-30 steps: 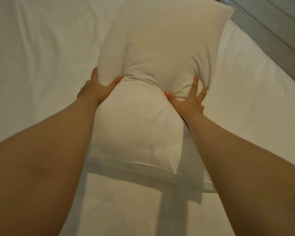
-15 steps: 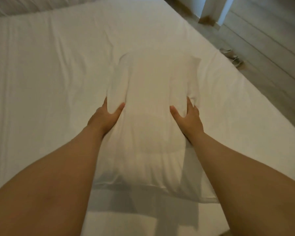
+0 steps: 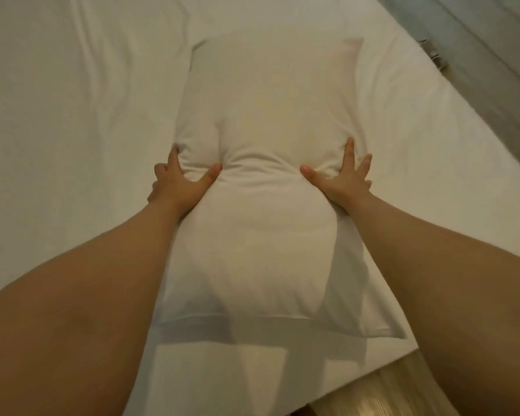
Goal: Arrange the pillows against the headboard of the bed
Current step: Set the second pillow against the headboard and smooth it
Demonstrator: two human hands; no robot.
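White pillow (image 3: 264,187) is lengthwise in front of me, over the bed (image 3: 72,115), long axis running away from me. Near end has a flat seamed flap, and that end casts a shadow on the sheet below it. Far end reaches toward mid-mattress. Can't tell whether the far end touches the sheet.

I'm pinching it at the waist from both sides. The case bunches into a crease running across between my thumbs, with the filling bulging above and below it.

Left hand (image 3: 177,181): clamped on the pillow's left edge, thumb pressed into the top face, index along the side, other fingers curled under and mostly hidden.

Right hand (image 3: 342,181): clamped on the right edge, thumb dug into the top face, two fingers splayed straight along the side, the rest hidden behind the fabric.

Both forearms bare, extended, flanking the near half of the pillow.

Sheet is white, with wrinkles on the left part. Bed's right edge runs diagonally; wood-look floor (image 3: 493,70) beyond it, with a small blurred object (image 3: 436,57) just off the edge, can't identify it. No headboard in view.
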